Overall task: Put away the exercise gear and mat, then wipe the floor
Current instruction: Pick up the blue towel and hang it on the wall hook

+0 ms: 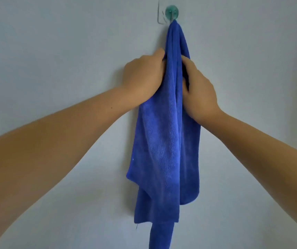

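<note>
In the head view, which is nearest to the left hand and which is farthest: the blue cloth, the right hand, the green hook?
1. Blue cloth: gripped by the left hand, at its right.
2. Right hand: across the cloth, also gripping it.
3. Green hook: above both hands on the wall, holding the cloth's top.

One blue cloth (164, 141) hangs on the wall (54, 42). One round green hook (171, 12) carries it at its top end. Beside that hook, to its left, one clear square hook (159, 15) is stuck to the same wall. Two hands show: one left hand (143, 76) and one right hand (199, 89), each gripping the cloth. Two bare forearms reach up from the lower corners.
</note>
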Available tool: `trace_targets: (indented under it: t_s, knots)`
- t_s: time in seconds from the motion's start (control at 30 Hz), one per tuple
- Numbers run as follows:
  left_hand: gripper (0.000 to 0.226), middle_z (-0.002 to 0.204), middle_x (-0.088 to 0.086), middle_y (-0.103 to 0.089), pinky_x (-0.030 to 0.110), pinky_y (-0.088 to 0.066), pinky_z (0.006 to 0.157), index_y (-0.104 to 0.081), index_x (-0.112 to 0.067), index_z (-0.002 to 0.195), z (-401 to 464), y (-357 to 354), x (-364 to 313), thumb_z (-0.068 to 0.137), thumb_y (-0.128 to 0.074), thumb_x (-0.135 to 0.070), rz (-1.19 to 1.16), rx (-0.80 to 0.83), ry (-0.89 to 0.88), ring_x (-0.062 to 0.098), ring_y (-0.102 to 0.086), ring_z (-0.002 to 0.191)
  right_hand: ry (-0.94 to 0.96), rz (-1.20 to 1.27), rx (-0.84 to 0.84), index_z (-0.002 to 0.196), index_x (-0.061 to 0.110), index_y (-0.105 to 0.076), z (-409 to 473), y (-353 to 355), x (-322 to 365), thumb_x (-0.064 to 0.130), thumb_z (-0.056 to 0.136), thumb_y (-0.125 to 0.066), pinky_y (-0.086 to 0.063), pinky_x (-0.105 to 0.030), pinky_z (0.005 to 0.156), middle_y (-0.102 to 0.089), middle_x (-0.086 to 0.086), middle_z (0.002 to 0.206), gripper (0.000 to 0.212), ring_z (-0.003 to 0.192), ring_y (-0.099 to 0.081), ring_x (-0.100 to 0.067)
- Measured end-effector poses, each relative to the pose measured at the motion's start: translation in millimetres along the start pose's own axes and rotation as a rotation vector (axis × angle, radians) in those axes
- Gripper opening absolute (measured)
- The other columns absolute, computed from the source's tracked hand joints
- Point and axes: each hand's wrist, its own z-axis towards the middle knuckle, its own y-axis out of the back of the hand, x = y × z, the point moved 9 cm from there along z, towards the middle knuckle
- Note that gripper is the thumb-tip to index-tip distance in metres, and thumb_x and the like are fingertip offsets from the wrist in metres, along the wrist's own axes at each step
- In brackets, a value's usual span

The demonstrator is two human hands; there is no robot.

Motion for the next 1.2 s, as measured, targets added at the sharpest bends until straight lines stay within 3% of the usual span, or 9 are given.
trace_targets:
  t_s: [0.17, 0.3, 0.4, 0.5, 0.67, 0.77, 0.87, 1.07, 1.2]
  knots:
    - [0.024, 0.068, -0.011, -0.045, 0.029, -0.03, 0.056, -0.047, -0.01, 0.113, -101.3, -23.5, 17.8, 0.099, -0.04, -0.028, -0.396, 0.047, 0.057, 0.012, -0.046, 0.058, -0.085, 0.12, 0.005, 0.147, 0.021, -0.024, -97.4, -16.9, -19.5, 0.02, 0.097, -0.044, -0.028, -0.002, 0.096, -0.037, 0.0, 0.133, 0.054, 0.112, -0.036, 0.0]
    - [0.031, 0.091, -0.012, -0.057, 0.034, -0.048, 0.071, -0.045, -0.015, 0.123, -183.7, -41.9, 30.9, 0.096, -0.04, -0.031, -0.493, 0.108, 0.223, 0.015, -0.055, 0.076, -0.111, 0.084, 0.007, 0.145, 0.013, -0.031, -182.1, -38.6, -24.8, 0.02, 0.095, -0.045, -0.026, -0.025, 0.11, -0.033, -0.013, 0.142, 0.052, 0.128, -0.034, -0.019]
    - [0.035, 0.099, -0.011, -0.058, 0.028, -0.046, 0.068, -0.044, -0.018, 0.127, -253.4, -58.0, 37.5, 0.095, -0.043, -0.033, -0.484, 0.173, 0.335, 0.008, -0.057, 0.074, -0.081, 0.078, 0.067, 0.14, 0.014, -0.036, -248.6, -53.3, -22.7, 0.019, 0.093, -0.044, -0.028, -0.033, 0.111, -0.035, -0.015, 0.144, 0.048, 0.131, -0.033, -0.021]
    - [0.032, 0.095, -0.008, -0.055, 0.03, -0.048, 0.067, -0.047, -0.012, 0.125, -332.2, -70.8, 31.1, 0.095, -0.049, -0.023, -0.357, 0.309, 0.354, 0.005, -0.052, 0.07, -0.012, 0.087, 0.261, 0.137, 0.018, -0.037, -322.7, -70.5, -21.8, 0.019, 0.093, -0.043, -0.024, -0.027, 0.111, -0.039, -0.012, 0.145, 0.044, 0.132, -0.036, -0.021]
    - [0.039, 0.114, 0.008, -0.059, 0.026, -0.047, 0.082, -0.045, -0.01, 0.134, -450.5, -88.8, 0.8, 0.097, -0.047, -0.024, -0.152, 0.597, 0.423, 0.018, -0.059, 0.098, 0.128, 0.044, 0.665, 0.135, 0.019, -0.041, -452.8, -96.2, -30.4, 0.024, 0.095, -0.042, -0.037, -0.04, 0.103, -0.047, -0.011, 0.141, 0.041, 0.127, -0.045, -0.026]
    - [0.041, 0.122, 0.011, -0.056, 0.035, -0.05, 0.087, -0.041, -0.01, 0.137, -519.6, -89.6, -17.5, 0.098, -0.044, -0.026, -0.073, 0.767, 0.477, 0.025, -0.058, 0.105, 0.125, 0.022, 0.888, 0.135, 0.016, -0.046, -520.1, -104.8, -41.4, 0.019, 0.091, -0.052, -0.043, -0.048, 0.1, -0.048, -0.012, 0.14, 0.044, 0.126, -0.048, -0.029]
    - [0.045, 0.131, 0.012, -0.051, 0.039, -0.045, 0.094, -0.035, -0.011, 0.141, -596.8, -75.0, -35.4, 0.1, -0.039, -0.028, 0.042, 0.952, 0.563, 0.027, -0.054, 0.111, 0.118, -0.016, 1.102, 0.14, 0.018, -0.043, -580.2, -106.8, -39.4, 0.021, 0.093, -0.054, -0.036, -0.051, 0.107, -0.041, -0.01, 0.147, 0.049, 0.133, -0.041, -0.029]
    - [0.046, 0.118, 0.015, -0.06, 0.048, -0.045, 0.091, -0.048, -0.012, 0.135, -718.4, 36.6, -53.3, 0.091, -0.057, -0.023, 0.359, 0.934, 0.776, 0.034, -0.059, 0.104, 0.171, -0.03, 1.396, 0.151, 0.025, -0.017, -669.1, -100.0, 16.2, 0.034, 0.101, -0.033, -0.008, -0.048, 0.117, -0.011, -0.004, 0.159, 0.053, 0.147, -0.01, -0.021]
    - [0.052, 0.125, 0.019, -0.057, 0.059, -0.04, 0.096, -0.051, -0.015, 0.134, -778.7, 129.1, -65.3, 0.084, -0.066, -0.025, 0.586, 0.989, 0.943, 0.036, -0.056, 0.113, 0.243, 0.065, 1.419, 0.148, 0.02, -0.03, -698.2, -94.7, 89.6, 0.034, 0.099, -0.038, -0.017, -0.055, 0.114, -0.025, -0.008, 0.156, 0.052, 0.144, -0.022, -0.025]
